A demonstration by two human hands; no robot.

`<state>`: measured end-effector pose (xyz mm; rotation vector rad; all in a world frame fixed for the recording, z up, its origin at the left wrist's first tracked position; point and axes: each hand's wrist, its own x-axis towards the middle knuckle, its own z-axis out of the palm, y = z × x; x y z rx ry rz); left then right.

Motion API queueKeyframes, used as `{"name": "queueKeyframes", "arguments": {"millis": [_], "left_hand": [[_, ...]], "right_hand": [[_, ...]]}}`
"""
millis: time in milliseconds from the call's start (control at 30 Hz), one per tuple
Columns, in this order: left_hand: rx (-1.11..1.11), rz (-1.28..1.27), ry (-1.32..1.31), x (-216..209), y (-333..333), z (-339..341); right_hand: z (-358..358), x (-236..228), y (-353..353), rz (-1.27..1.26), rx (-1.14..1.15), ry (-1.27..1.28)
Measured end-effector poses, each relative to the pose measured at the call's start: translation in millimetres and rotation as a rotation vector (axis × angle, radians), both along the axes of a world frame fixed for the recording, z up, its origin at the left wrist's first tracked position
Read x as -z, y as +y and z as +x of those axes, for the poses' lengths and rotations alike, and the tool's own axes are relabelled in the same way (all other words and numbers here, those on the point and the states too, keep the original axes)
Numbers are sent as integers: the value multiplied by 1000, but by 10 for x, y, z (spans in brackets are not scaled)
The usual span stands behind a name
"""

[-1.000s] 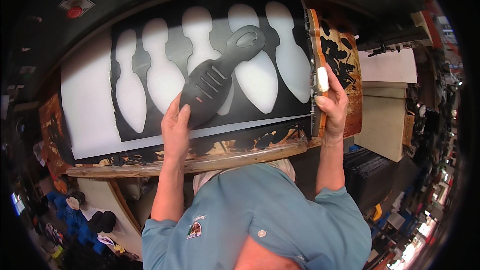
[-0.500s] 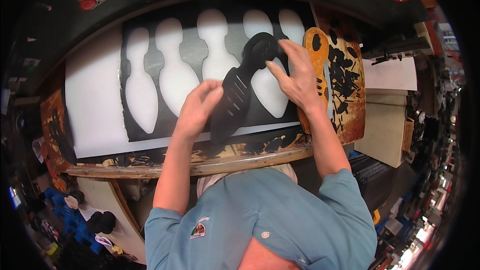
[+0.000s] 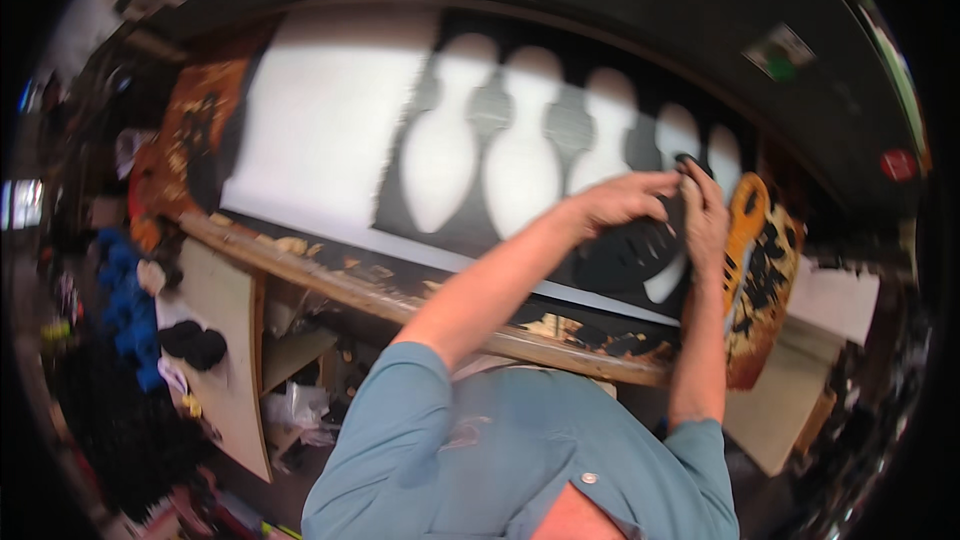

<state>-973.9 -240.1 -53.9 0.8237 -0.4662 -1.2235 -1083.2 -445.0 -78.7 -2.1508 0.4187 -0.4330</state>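
Note:
A black slotted sole-shaped cutout hangs over the right part of a black sheet with several sole-shaped holes. My left hand reaches across to its smaller upper end, fingers closed there. From the right, my right hand grips that same end, its fingertips meeting those of the left. Partly hidden by my hands, the upper end is also blurred. Just right of my right hand lies an orange sole-shaped cutting die.
The sheet rests on a white board. Black scraps cover the worn right end of the bench. A wooden rail runs along its front edge. Dark machinery overhangs the back.
The view has swung left. My left hand has left the cutout's broad part and joined my right hand at the smaller end. The die remains on the bench.

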Motion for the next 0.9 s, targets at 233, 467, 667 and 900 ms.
{"name": "queueKeyframes", "arguments": {"millis": [233, 467, 667, 900], "left_hand": [[-29, 16, -241, 160, 29, -57], [-99, 50, -40, 61, 727, 79], [-122, 83, 11, -113, 1046, 97], [-515, 398, -332, -337, 2439, 720]], "right_hand": [[43, 24, -53, 22, 63, 30], [-49, -274, 214, 631, 136, -267], [108, -339, 614, 110, 15, -149], [42, -190, 251, -706, 134, 44]]}}
